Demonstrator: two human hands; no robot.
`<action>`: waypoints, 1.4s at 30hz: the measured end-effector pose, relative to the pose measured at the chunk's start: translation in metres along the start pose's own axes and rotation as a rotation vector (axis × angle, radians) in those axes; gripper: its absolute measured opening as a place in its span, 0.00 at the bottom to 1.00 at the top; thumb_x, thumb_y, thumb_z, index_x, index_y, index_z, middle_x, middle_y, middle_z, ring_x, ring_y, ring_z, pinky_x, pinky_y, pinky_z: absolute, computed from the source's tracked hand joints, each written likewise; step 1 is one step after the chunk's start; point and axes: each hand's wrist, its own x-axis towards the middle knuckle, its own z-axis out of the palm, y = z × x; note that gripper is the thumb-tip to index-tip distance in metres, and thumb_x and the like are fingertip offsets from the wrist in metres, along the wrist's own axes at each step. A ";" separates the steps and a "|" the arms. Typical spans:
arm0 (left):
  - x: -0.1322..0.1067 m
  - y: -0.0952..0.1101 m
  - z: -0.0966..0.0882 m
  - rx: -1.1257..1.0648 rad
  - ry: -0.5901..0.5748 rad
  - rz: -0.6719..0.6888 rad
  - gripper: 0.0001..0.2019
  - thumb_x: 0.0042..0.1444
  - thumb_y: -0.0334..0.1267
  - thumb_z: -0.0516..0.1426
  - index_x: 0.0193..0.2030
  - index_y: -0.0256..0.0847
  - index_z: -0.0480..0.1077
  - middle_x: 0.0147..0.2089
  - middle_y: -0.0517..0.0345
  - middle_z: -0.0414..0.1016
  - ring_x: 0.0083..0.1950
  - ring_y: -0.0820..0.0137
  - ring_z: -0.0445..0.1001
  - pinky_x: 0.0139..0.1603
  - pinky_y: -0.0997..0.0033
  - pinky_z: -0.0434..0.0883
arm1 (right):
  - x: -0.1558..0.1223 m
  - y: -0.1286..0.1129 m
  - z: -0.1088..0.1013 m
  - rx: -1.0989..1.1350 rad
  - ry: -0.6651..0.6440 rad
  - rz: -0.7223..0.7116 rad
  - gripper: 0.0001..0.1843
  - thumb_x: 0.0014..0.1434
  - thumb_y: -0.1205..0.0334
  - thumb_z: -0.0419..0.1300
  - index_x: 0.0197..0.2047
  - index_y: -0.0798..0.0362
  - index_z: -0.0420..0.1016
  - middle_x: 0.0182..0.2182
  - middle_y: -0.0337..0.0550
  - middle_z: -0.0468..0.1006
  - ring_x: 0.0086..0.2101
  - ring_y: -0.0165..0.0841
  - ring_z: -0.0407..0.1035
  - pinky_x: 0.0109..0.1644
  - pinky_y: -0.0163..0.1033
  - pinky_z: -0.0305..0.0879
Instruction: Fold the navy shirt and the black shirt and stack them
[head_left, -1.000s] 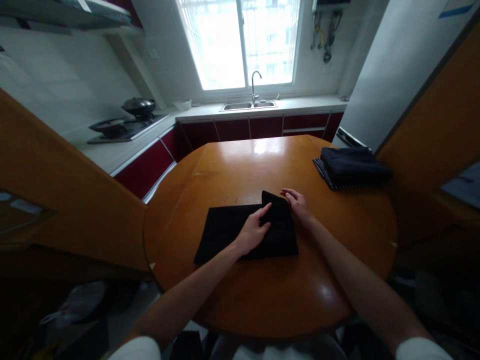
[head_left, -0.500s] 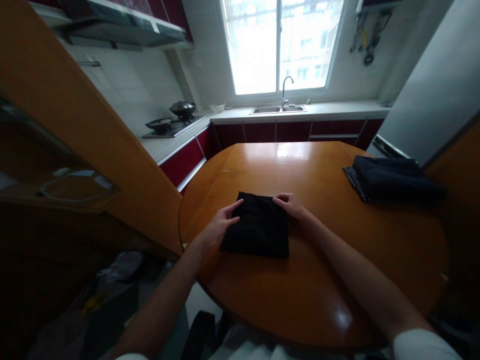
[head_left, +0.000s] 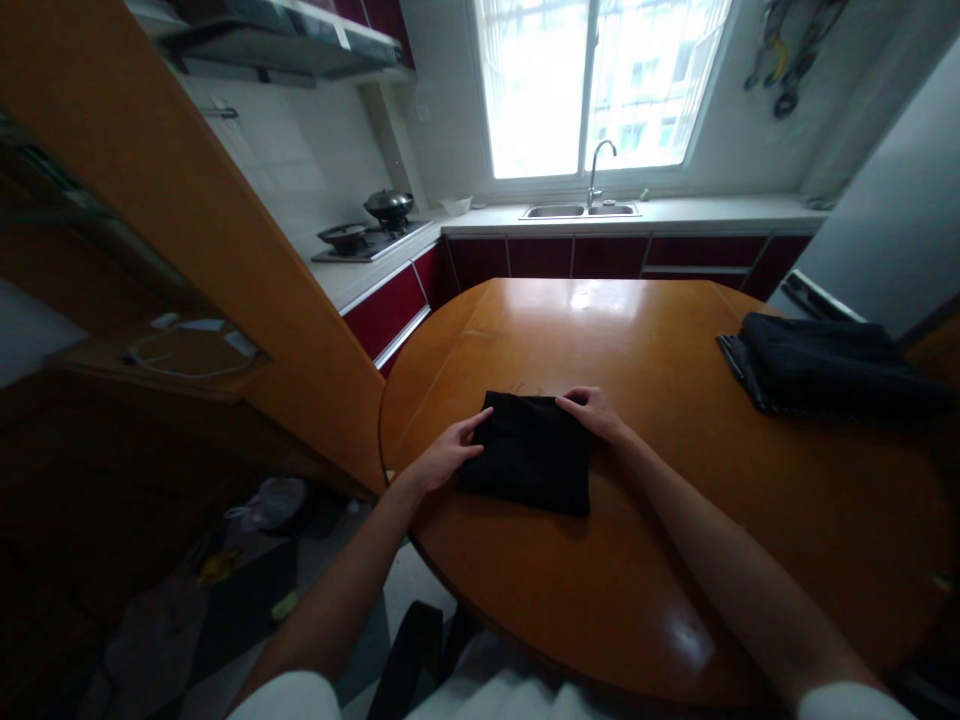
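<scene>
A folded black cloth (head_left: 529,460) lies flat on the wooden table in front of me, roughly square, with slight creases on its top. My left hand (head_left: 444,455) rests at its left edge, forefinger and thumb apart and their tips touching the fabric. At the far right corner, my right hand (head_left: 592,412) has its thumb and fingers close together on the cloth's edge. Part of the right side lies under that hand. What kind of garment or cloth it is does not show.
A pile of folded dark cloth (head_left: 832,365) sits at the table's right side. The oval wooden table (head_left: 660,520) has a rounded front edge. Beyond it are a counter with a sink (head_left: 555,211) and a stove with pans (head_left: 388,205). A wooden partition (head_left: 300,370) stands left.
The whole view has shifted, so the room and table appear farther right. Both hands stay at the same edges of the black cloth, with little visible change in its shape.
</scene>
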 end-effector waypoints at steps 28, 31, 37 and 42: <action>0.062 -0.025 0.054 1.095 -0.060 0.318 0.30 0.68 0.40 0.46 0.76 0.43 0.50 0.78 0.51 0.45 0.79 0.57 0.38 0.75 0.46 0.29 | -0.062 -0.064 0.056 -0.717 0.009 -0.147 0.32 0.67 0.62 0.46 0.71 0.63 0.59 0.71 0.60 0.57 0.71 0.46 0.44 0.73 0.56 0.30; 0.061 -0.025 0.054 1.095 -0.041 0.298 0.30 0.67 0.39 0.46 0.76 0.44 0.50 0.78 0.52 0.45 0.79 0.57 0.37 0.75 0.45 0.28 | -0.057 -0.051 0.050 -0.725 -0.002 -0.039 0.32 0.69 0.56 0.45 0.71 0.65 0.59 0.71 0.61 0.55 0.72 0.46 0.42 0.73 0.59 0.31; 0.059 -0.025 0.054 1.134 -0.018 0.279 0.30 0.68 0.39 0.45 0.76 0.43 0.51 0.78 0.54 0.44 0.79 0.58 0.36 0.75 0.45 0.26 | -0.043 -0.032 0.006 -0.680 0.069 0.174 0.31 0.71 0.60 0.40 0.70 0.67 0.60 0.71 0.62 0.55 0.71 0.49 0.46 0.72 0.61 0.39; 0.060 -0.025 0.053 1.143 -0.014 0.289 0.29 0.68 0.39 0.45 0.76 0.44 0.51 0.78 0.55 0.44 0.79 0.59 0.36 0.75 0.45 0.27 | -0.071 -0.063 0.024 -0.710 0.168 -0.063 0.32 0.70 0.60 0.41 0.73 0.62 0.56 0.73 0.56 0.50 0.73 0.44 0.37 0.74 0.57 0.33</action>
